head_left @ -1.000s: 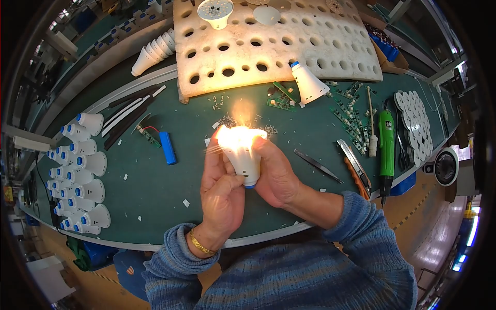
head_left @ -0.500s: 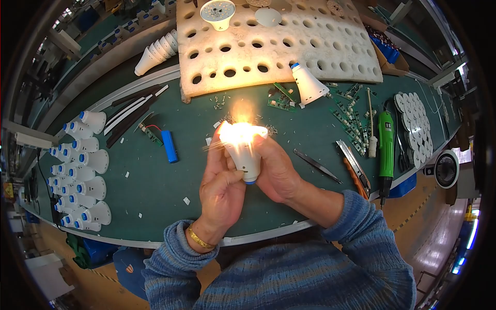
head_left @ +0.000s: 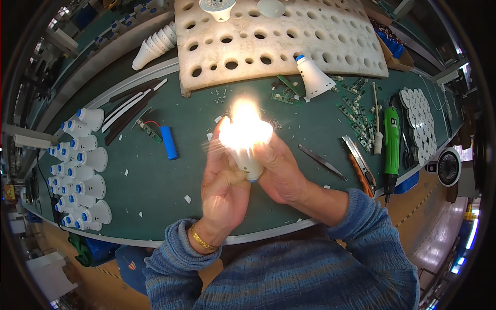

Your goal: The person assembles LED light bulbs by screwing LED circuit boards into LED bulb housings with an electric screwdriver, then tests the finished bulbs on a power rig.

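Two hands hold a lit bulb.
In the middle of the frame, the left hand and the right hand touch its white body, above the green worktop.

Single head view, worn on the person's head, facing forward and steeply down over the table. Very wide lens: dark round border at the frame's corners, table edge bowed along the bottom. Close range; sweater fills bottom centre. Right hand just left of centre, left hand just right, lit bulb between them near mid-frame. Foam board farther off, cut by top edge. Floor shows lower left and lower right.
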Action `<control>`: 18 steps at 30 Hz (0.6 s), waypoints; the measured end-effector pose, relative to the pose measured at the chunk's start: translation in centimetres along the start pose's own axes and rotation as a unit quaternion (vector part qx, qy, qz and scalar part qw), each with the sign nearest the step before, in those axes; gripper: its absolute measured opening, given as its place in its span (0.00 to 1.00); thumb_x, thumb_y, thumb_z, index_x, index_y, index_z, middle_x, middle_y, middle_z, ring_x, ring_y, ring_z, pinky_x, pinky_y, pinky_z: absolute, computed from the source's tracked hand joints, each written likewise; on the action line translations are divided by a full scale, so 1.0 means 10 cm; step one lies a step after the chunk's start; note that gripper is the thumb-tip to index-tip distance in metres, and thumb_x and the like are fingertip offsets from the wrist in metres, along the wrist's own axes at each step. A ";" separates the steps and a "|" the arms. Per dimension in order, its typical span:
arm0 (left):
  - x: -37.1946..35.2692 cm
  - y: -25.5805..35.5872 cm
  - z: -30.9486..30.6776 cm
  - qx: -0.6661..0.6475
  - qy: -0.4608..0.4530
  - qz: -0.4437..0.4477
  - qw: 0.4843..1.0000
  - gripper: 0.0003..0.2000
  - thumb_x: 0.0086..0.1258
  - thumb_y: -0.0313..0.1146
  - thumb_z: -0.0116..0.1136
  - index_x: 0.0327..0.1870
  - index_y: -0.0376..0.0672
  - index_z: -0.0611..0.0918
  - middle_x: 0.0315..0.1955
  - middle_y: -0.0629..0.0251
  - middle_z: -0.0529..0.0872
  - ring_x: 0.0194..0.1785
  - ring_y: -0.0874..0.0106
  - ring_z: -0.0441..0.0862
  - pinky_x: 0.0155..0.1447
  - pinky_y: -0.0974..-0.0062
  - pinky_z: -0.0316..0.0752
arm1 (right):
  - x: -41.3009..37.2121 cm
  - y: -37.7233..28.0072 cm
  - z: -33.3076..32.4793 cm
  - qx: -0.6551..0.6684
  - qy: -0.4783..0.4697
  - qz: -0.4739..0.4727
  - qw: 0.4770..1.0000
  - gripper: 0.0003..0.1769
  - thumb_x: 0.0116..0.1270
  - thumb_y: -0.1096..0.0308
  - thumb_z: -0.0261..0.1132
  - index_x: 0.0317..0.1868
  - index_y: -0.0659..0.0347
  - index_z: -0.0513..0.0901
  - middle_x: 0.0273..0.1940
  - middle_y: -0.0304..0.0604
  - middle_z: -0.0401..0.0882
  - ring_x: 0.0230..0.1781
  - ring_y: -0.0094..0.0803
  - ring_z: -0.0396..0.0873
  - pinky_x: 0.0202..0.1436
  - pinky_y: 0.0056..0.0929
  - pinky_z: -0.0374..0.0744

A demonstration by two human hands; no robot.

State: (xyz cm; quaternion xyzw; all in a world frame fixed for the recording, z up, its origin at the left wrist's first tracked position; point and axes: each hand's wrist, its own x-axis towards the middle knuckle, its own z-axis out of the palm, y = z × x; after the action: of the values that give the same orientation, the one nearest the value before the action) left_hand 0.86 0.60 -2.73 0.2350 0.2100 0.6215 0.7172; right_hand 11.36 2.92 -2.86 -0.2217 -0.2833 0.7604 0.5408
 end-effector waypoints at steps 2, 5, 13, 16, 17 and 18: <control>0.00 0.00 0.00 -0.005 -0.001 0.001 1.000 0.36 0.57 0.21 0.43 0.72 0.41 0.53 0.68 0.59 0.60 0.71 0.63 0.56 0.73 0.64 0.50 | -0.01 0.00 0.03 0.001 0.011 -0.005 1.000 0.29 0.63 0.54 0.66 0.58 0.60 0.68 0.47 0.38 0.75 0.45 0.23 0.73 0.48 0.23 0.74; 0.00 -0.01 -0.01 0.003 -0.004 0.001 1.000 0.36 0.56 0.21 0.44 0.72 0.40 0.53 0.68 0.59 0.60 0.71 0.63 0.57 0.73 0.64 0.50 | -0.01 -0.03 0.01 0.000 -0.011 0.010 1.000 0.29 0.62 0.53 0.66 0.58 0.60 0.68 0.49 0.38 0.75 0.47 0.23 0.73 0.50 0.23 0.73; 0.03 0.03 0.00 0.008 0.000 -0.009 1.000 0.38 0.53 0.21 0.45 0.72 0.42 0.53 0.67 0.59 0.60 0.71 0.64 0.57 0.72 0.65 0.51 | 0.03 -0.03 -0.04 -0.032 -0.022 0.004 0.999 0.28 0.65 0.55 0.64 0.60 0.61 0.66 0.52 0.39 0.72 0.49 0.24 0.72 0.51 0.25 0.73; 0.04 0.06 -0.01 -0.015 -0.023 -0.023 0.999 0.38 0.55 0.21 0.45 0.72 0.43 0.51 0.68 0.59 0.59 0.71 0.64 0.56 0.72 0.65 0.51 | 0.03 -0.05 -0.06 -0.052 -0.019 -0.003 0.998 0.28 0.67 0.55 0.61 0.61 0.61 0.65 0.52 0.39 0.72 0.50 0.25 0.72 0.52 0.25 0.72; 0.04 0.06 -0.01 0.006 -0.020 -0.023 1.000 0.38 0.55 0.21 0.45 0.72 0.43 0.51 0.68 0.60 0.59 0.71 0.64 0.56 0.72 0.65 0.50 | 0.02 -0.06 -0.07 -0.056 -0.016 -0.002 0.998 0.28 0.68 0.55 0.60 0.62 0.61 0.65 0.53 0.39 0.71 0.51 0.25 0.71 0.53 0.25 0.72; 0.03 0.07 0.00 0.028 -0.015 -0.023 0.999 0.38 0.56 0.21 0.45 0.73 0.43 0.50 0.68 0.60 0.58 0.71 0.64 0.56 0.73 0.65 0.50 | 0.02 -0.06 -0.09 -0.049 -0.014 0.007 0.999 0.28 0.68 0.54 0.60 0.62 0.61 0.65 0.53 0.39 0.72 0.51 0.25 0.71 0.53 0.25 0.72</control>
State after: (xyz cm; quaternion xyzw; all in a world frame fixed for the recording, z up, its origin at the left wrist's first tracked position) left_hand 0.39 0.97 -2.29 0.2595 0.2217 0.5948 0.7278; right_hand 12.29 3.41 -3.12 -0.2394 -0.3260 0.7524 0.5199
